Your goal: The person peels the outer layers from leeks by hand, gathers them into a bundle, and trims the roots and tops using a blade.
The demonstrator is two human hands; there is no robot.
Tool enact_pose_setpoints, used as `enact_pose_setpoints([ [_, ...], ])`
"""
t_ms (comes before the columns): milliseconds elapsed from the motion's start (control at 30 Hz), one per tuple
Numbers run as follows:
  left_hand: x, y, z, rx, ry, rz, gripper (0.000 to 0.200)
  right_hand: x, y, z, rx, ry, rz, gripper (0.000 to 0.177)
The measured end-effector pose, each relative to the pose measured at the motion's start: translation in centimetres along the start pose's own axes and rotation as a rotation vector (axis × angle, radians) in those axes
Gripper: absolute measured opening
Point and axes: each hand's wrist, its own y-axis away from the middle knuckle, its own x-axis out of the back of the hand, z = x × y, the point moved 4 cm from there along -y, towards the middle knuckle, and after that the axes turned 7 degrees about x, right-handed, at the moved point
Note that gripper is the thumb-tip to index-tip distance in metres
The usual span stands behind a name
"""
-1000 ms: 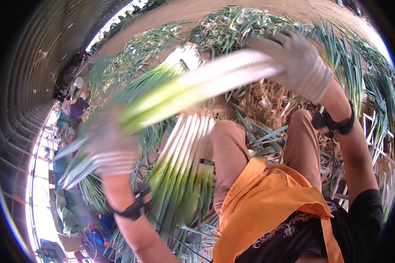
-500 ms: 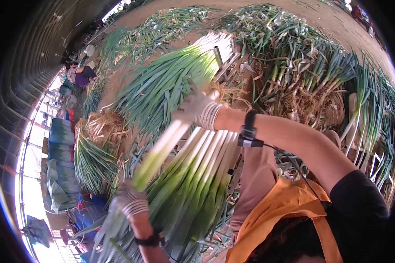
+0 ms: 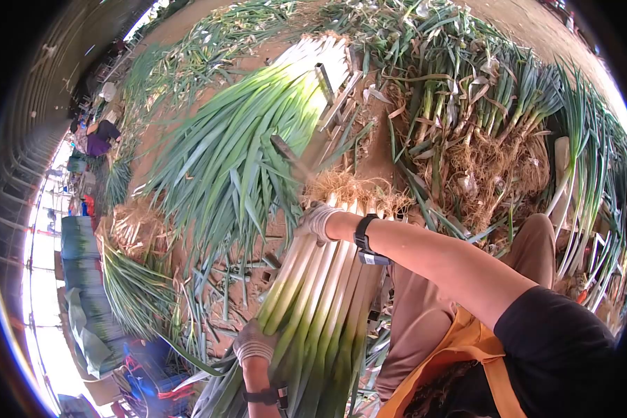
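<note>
A row of leeks [image 3: 325, 279] lies side by side below me, roots [image 3: 359, 191] pointing away and green leaves toward me. My right hand [image 3: 315, 221], in a striped knitted glove, is closed around the white end of the outermost leek on the left, close to the roots. Lower down, my gloved left hand [image 3: 256, 341] grips the green part at that same edge; its fingertips are partly hidden. Just beyond my right hand a dark bar [image 3: 290, 157] sticks up at a slant.
Ahead, a large pile of leeks [image 3: 258, 132] rests against a metal rack [image 3: 338, 104]. Untrimmed leeks with tangled roots [image 3: 494, 167] lie at the right. Another bunch [image 3: 136, 279] is on the left, near stacked green bundles [image 3: 83, 258]. A person [image 3: 103, 137] is farther back.
Both hands have brought the tilted leek down to the right, onto the left edge of the row. My left hand has moved right and lower. The view has shifted slightly.
</note>
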Motion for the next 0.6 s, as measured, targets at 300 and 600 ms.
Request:
enact_pose_setpoints([
  [300,-1.2,-1.6,2.3,0.014,-0.028,-0.042,0.054,-2.3,0.0,0.6,0.032,-0.135,0.143,0.058],
  [600,-2.4,-3.3,-5.4,-0.227,0.413,-0.184,0.049,-1.5,0.3,0.7,-0.139,-0.226,0.167,0.051],
])
